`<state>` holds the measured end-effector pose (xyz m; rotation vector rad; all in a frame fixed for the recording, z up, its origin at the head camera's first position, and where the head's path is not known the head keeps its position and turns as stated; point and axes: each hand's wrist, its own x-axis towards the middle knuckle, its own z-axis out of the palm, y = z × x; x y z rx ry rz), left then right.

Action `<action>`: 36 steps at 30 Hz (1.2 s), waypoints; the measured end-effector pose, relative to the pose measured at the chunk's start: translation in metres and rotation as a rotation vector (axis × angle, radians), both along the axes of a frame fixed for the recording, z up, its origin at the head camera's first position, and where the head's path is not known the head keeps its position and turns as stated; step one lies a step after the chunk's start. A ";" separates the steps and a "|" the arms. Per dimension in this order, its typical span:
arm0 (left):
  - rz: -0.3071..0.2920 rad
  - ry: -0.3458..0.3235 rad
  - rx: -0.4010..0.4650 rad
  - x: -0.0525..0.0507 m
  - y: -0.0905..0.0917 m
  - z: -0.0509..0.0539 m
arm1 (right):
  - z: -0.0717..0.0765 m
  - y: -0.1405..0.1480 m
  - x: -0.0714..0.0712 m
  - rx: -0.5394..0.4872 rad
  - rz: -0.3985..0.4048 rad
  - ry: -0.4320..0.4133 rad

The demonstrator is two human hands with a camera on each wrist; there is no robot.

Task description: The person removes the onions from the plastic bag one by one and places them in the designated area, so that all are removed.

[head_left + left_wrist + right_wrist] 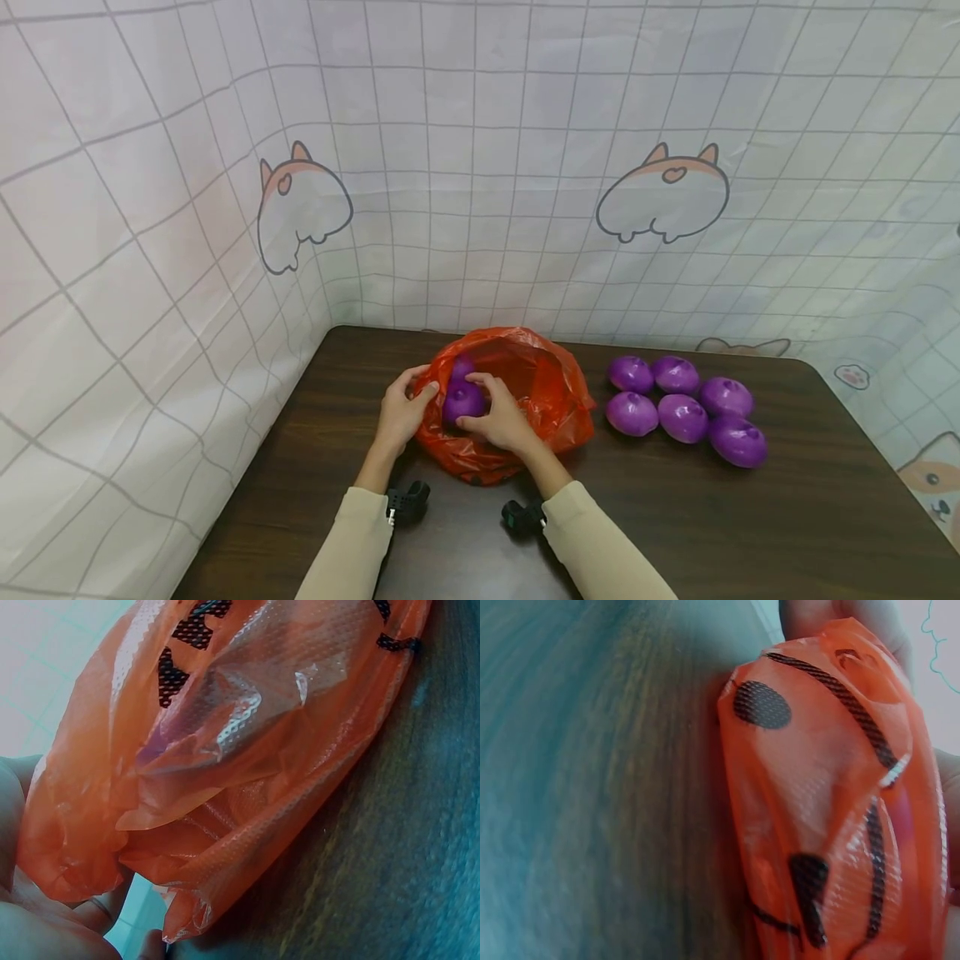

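An orange-red plastic bag lies on the table with its mouth spread toward me. My left hand pinches the bag's left rim, thumb on the inside. Within the mouth, my right hand grips a glossy purple onion between thumb and fingers. Just behind it, a second purple onion shows partly. In the left wrist view the crinkled bag hides most of the contents. The right wrist view has the bag's printed side covering the right fingers' grip.
Several purple onions sit in two rows to the right of the bag. The dark wooden table has a grid-patterned cloth hanging behind it and along its left side.
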<state>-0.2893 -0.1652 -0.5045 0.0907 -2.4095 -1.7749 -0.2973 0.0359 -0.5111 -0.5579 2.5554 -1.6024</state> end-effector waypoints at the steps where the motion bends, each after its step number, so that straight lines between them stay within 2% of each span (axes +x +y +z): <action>1: 0.000 0.000 -0.001 0.000 0.000 0.000 | 0.000 0.001 0.000 -0.005 -0.004 0.007; 17: 0.005 0.009 -0.001 0.000 0.000 -0.001 | 0.012 0.026 0.012 -0.021 -0.076 0.042; 29: 0.001 -0.002 -0.001 0.000 0.000 0.002 | 0.032 0.047 0.030 -0.032 -0.064 0.077; 36: 0.006 -0.008 0.000 0.000 0.000 0.001 | 0.044 0.062 0.041 -0.017 -0.030 0.155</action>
